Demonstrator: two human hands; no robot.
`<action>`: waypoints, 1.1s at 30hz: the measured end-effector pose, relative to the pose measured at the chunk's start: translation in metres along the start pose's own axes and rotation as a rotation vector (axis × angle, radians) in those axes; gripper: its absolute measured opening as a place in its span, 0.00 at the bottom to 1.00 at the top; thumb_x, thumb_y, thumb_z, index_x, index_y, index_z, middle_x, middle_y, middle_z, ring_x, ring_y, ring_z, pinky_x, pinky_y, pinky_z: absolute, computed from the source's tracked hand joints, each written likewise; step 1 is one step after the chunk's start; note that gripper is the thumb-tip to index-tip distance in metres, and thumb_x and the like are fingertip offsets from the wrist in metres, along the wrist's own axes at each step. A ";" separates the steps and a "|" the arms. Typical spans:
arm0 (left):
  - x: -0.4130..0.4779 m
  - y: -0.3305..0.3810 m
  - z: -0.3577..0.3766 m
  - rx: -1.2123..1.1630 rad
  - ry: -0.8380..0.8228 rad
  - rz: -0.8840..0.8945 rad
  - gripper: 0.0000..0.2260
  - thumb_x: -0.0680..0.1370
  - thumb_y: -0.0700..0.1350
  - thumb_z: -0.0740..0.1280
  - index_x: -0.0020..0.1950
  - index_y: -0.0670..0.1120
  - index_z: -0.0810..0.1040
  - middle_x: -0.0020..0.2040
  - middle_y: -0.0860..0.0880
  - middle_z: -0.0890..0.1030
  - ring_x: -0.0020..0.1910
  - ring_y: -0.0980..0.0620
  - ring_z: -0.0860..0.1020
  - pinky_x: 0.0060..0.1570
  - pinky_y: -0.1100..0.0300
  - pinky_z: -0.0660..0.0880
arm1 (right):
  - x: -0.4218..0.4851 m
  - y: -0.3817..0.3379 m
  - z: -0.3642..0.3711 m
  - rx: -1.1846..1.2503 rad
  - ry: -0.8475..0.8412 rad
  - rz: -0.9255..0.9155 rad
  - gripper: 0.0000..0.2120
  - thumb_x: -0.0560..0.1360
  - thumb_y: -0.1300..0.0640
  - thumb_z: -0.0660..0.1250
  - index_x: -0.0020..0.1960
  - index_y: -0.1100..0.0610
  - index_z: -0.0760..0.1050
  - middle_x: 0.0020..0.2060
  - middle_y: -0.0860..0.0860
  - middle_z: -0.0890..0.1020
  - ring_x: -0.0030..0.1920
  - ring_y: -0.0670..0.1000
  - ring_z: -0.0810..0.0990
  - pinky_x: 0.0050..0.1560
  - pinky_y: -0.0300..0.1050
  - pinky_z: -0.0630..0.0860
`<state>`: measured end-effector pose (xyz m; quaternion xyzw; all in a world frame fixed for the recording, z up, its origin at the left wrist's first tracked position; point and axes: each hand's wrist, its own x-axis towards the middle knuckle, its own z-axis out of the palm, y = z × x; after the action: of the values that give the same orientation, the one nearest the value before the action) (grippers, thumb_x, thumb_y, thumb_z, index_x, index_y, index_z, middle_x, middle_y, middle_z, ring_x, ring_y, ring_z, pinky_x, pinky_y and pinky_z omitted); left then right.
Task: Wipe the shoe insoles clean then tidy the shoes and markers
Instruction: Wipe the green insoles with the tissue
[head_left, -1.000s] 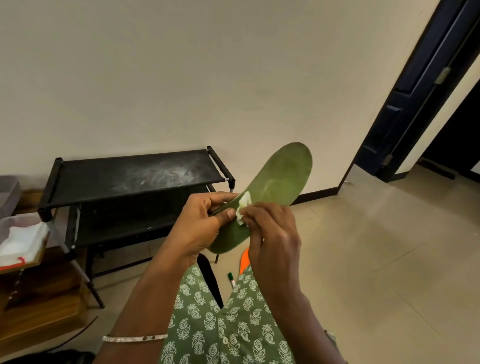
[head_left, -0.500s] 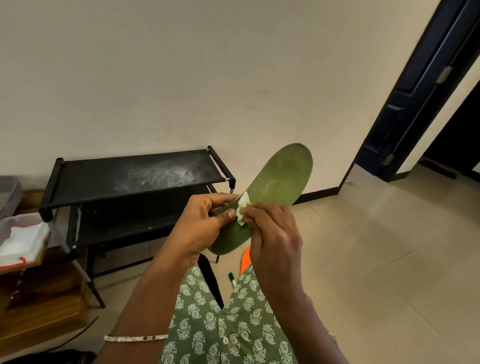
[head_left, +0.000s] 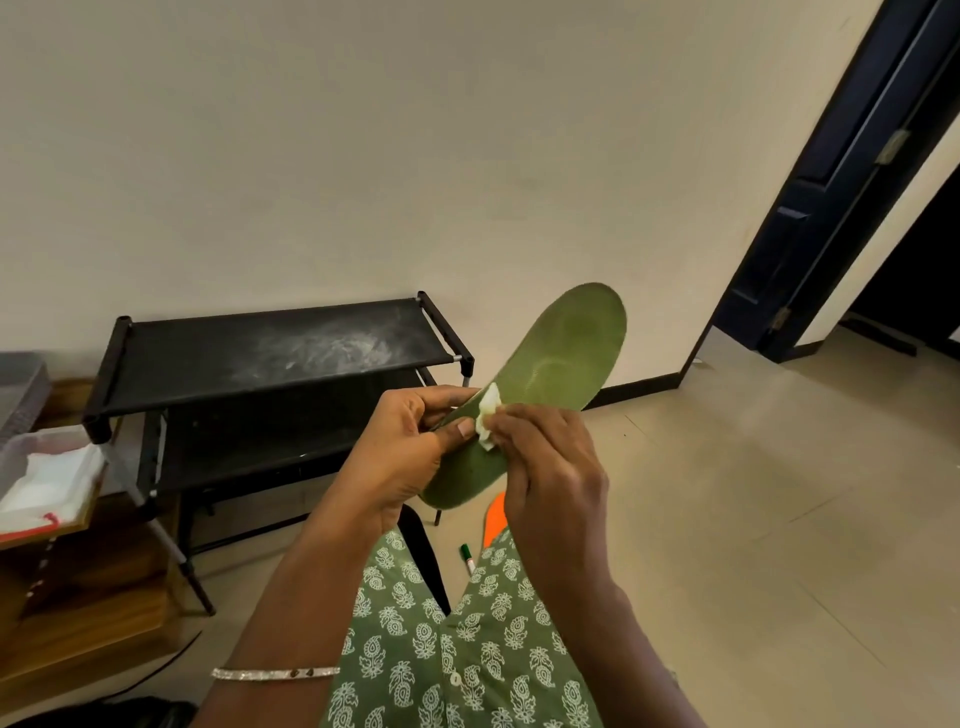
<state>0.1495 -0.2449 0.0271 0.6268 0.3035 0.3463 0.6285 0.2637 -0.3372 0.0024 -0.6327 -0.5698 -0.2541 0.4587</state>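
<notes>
A green shoe insole (head_left: 561, 358) is held up in front of me, toe end pointing up and to the right. My left hand (head_left: 400, 452) grips its middle from the left edge, thumb on top. My right hand (head_left: 550, 467) pinches a small white wipe (head_left: 488, 415) and presses it against the insole's surface beside my left thumb. On the floor below lie a green-capped marker (head_left: 467, 558) and an orange insole (head_left: 494, 517), mostly hidden behind my right hand and knee.
A black two-tier shoe rack (head_left: 270, 353) stands against the wall at left, its top shelf dusty. A clear box with white cloths (head_left: 47, 473) sits on a wooden shelf at far left. A dark door (head_left: 831, 197) stands open at right. The tiled floor spreads to the right.
The insole and both hands have stayed almost in place; the wipe has shifted only slightly on the insole.
</notes>
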 end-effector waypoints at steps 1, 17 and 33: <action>0.000 0.000 0.000 0.008 -0.003 0.001 0.14 0.78 0.32 0.68 0.55 0.49 0.84 0.50 0.48 0.87 0.55 0.50 0.83 0.60 0.53 0.77 | 0.003 0.004 -0.001 -0.003 0.011 0.005 0.08 0.76 0.65 0.66 0.50 0.63 0.83 0.48 0.55 0.84 0.50 0.53 0.80 0.54 0.37 0.75; 0.000 -0.001 0.000 -0.080 0.017 -0.035 0.13 0.77 0.32 0.68 0.60 0.43 0.82 0.50 0.46 0.87 0.54 0.49 0.84 0.58 0.56 0.78 | -0.001 0.002 0.000 0.012 -0.043 -0.015 0.11 0.78 0.62 0.63 0.51 0.63 0.83 0.48 0.54 0.84 0.50 0.51 0.79 0.53 0.37 0.75; 0.000 0.001 0.003 -0.193 0.074 -0.132 0.11 0.78 0.33 0.68 0.55 0.46 0.83 0.47 0.47 0.87 0.46 0.52 0.85 0.47 0.58 0.81 | -0.015 -0.004 0.000 -0.007 -0.086 -0.053 0.12 0.78 0.60 0.63 0.51 0.62 0.84 0.48 0.54 0.85 0.50 0.52 0.79 0.50 0.43 0.79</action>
<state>0.1519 -0.2466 0.0286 0.5290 0.3323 0.3547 0.6957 0.2561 -0.3448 -0.0092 -0.6295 -0.6047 -0.2407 0.4244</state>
